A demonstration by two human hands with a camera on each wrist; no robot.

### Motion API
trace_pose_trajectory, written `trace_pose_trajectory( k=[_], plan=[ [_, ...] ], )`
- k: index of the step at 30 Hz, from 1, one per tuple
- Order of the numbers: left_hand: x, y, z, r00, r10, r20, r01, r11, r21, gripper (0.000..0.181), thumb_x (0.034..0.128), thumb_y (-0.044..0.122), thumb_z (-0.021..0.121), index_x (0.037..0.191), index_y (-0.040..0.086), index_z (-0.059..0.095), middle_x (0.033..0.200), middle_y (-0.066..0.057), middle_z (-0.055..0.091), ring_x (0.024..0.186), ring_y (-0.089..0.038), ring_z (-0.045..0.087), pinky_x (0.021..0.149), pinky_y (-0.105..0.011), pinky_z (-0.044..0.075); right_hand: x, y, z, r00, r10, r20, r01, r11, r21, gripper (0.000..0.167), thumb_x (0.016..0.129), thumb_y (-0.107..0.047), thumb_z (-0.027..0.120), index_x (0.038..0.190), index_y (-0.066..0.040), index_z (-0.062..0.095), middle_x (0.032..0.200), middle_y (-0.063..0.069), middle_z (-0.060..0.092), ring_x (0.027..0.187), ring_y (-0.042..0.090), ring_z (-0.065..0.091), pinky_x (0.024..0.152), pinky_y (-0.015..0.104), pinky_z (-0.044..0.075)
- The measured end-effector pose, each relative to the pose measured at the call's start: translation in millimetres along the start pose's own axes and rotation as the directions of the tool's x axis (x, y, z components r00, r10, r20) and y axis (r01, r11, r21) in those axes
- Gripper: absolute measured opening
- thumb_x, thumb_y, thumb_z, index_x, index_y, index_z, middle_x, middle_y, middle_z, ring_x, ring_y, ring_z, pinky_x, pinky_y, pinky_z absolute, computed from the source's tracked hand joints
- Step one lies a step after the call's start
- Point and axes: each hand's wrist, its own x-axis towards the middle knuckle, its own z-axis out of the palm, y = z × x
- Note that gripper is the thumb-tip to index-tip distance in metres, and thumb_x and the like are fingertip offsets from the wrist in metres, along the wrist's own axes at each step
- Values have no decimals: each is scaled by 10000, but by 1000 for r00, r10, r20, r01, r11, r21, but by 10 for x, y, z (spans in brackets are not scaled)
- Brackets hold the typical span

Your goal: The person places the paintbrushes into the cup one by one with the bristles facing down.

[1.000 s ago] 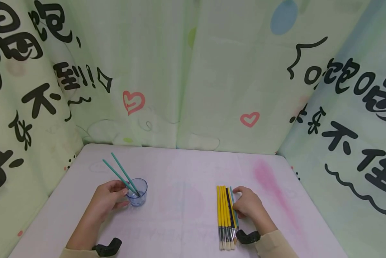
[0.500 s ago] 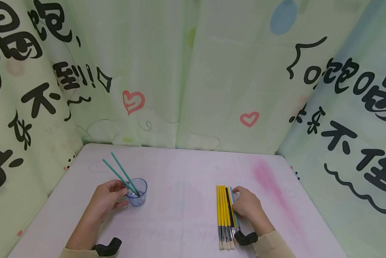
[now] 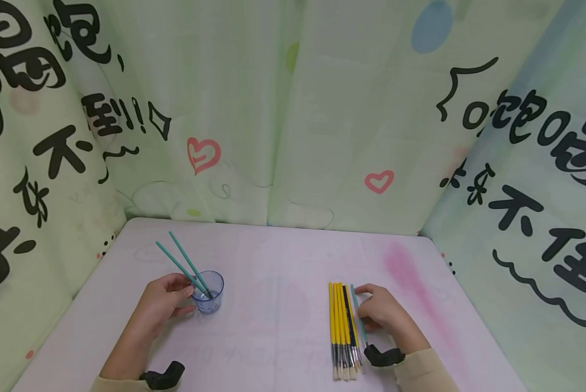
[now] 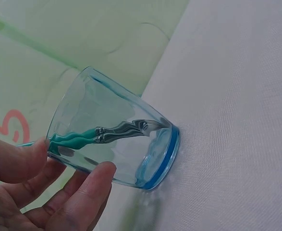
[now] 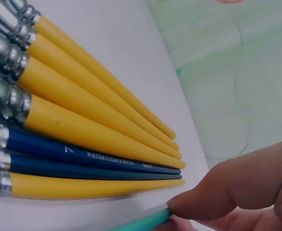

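Right hand (image 3: 382,311) pinches a slim teal brush handle (image 5: 143,221) near its end between thumb and finger. Half a second ago, hand and brush sat closer to the flat row of seven yellow- and navy-handled paintbrushes (image 3: 338,316); now both are slightly further right, leaving a clearer gap. Left hand (image 3: 162,298), unchanged, holds a clear blue-tinted plastic-looking cup (image 3: 216,302) by its side, thumb and fingers curved about the wall; two teal-handled brushes (image 3: 177,264) lean inside it. All this is on a pale cloth-covered table (image 3: 273,348). One navy handle (image 5: 112,159) reads "WATER COLOUR BRUSH" beside a "7"; its further lettering is too small to read. Large black characters mark the pale-green curtain (image 3: 322,109).
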Motion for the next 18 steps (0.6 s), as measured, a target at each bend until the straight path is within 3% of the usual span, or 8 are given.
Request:
trace_pose_trajectory(
  k=[5, 11, 18],
  plan=[
    [-4, -1, -4, 1000, 2, 1, -2, 1000, -2, 394, 1053, 34, 647, 1419, -90, 573, 1232, -198, 641, 980, -155, 677, 816, -352, 706, 1, -14, -41, 999, 11, 38, -15, 994, 111, 721, 815, 6, 701, 1515, -65, 547, 981, 127, 691, 628, 207, 590, 538, 308, 596],
    [-4, -7, -6, 1000, 14, 5, -14, 1000, -10, 388, 1051, 23, 642, 1411, -103, 570, 1231, -215, 645, 972, -151, 682, 819, -349, 706, 3, -81, -78, 998, -38, 54, 23, 969, 245, 718, 866, 7, 685, 1555, -83, 504, 973, 111, 682, 644, 208, 588, 562, 309, 578],
    [-7, -3, -5, 1000, 18, 7, -18, 1000, -18, 382, 1052, 17, 635, 1406, -109, 570, 1235, -224, 643, 985, -165, 692, 815, -342, 706, -9, -243, -43, 996, -89, 15, 78, 936, 343, 659, 940, -1, 679, 1564, -92, 489, 981, 82, 619, 719, 193, 625, 626, 316, 657]
  ],
)
